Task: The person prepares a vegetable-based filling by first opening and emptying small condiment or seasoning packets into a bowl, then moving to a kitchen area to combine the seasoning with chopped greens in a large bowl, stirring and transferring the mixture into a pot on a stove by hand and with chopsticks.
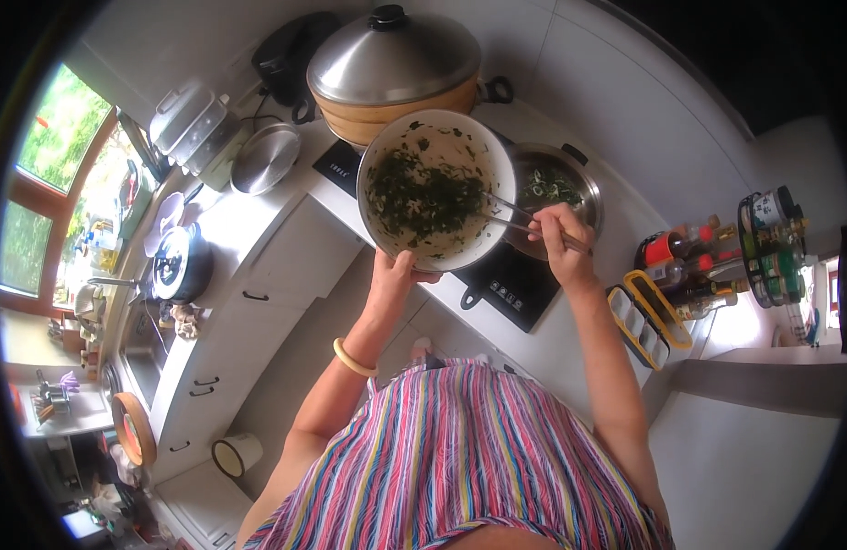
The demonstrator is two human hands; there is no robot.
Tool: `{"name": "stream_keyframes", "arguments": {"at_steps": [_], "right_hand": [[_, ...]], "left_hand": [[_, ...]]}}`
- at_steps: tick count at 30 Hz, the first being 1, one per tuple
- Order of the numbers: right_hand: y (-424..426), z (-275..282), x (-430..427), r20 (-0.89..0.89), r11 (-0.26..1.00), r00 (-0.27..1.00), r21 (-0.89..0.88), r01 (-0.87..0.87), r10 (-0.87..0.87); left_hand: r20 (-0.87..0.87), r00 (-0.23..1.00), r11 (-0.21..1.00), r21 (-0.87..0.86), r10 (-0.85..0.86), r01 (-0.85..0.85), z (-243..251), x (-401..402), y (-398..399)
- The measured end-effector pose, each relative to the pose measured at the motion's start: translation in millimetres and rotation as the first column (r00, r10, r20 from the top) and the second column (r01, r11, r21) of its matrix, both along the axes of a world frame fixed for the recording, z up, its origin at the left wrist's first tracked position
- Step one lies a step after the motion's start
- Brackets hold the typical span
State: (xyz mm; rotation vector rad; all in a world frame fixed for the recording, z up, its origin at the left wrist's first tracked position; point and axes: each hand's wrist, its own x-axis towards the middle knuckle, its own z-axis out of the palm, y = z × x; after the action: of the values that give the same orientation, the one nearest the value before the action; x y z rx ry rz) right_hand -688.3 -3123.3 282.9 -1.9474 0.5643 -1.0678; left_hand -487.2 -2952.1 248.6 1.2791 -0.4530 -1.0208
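My left hand (pixel 398 267) grips the near rim of a white bowl (pixel 498 237), which is tilted towards me. Chopped dark green leaves (pixel 430 196) coat its bottom, with flecks stuck along the inner wall. In my right hand (pixel 562 240) is a pair of metal chopsticks (pixel 507 221), their tips inside the bowl at the edge of the greens. Behind the bowl's right side stands a steel pan (pixel 597 206) on the cooktop, partly covered by the bowl and my right hand. Some sliced greens (pixel 553 187) lie in that pan.
A large steamer with a domed metal lid (pixel 396 58) stands behind the bowl. The black induction cooktop (pixel 526 292) is below. To the right are a yellow-rimmed seasoning box (pixel 647 320) and several bottles (pixel 698 247). At left sit a loose steel lid (pixel 265 159) and a lidded pot (pixel 183 263).
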Motion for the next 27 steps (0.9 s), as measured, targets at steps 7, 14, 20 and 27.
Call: {"name": "stream_keyframes", "arguments": {"at_steps": [7,14,20,27], "right_hand": [[0.3,9.2,-13.3,0.027,0.987,1.000,0.164,-0.004,0.000],[-6.6,-9.7,-9.4,0.087,0.982,0.992,0.173,0.078,-0.094],[-4.9,-25.2,-8.4,0.321,0.855,0.906,0.513,0.079,-0.276],[-7.7,-9.3,-14.7,0.386,0.817,0.846,0.570,0.094,-0.367]], "left_hand": [[-0.044,0.999,1.000,-0.003,0.031,-0.031,5.8,2.2,0.8],[-0.003,1.000,1.000,-0.010,-0.024,0.024,8.8,-1.0,0.9],[0.000,1.000,1.000,0.026,-0.009,0.009,6.5,2.1,2.2],[-0.045,0.999,0.999,0.039,0.018,-0.016,-1.8,3.4,0.5]]}}
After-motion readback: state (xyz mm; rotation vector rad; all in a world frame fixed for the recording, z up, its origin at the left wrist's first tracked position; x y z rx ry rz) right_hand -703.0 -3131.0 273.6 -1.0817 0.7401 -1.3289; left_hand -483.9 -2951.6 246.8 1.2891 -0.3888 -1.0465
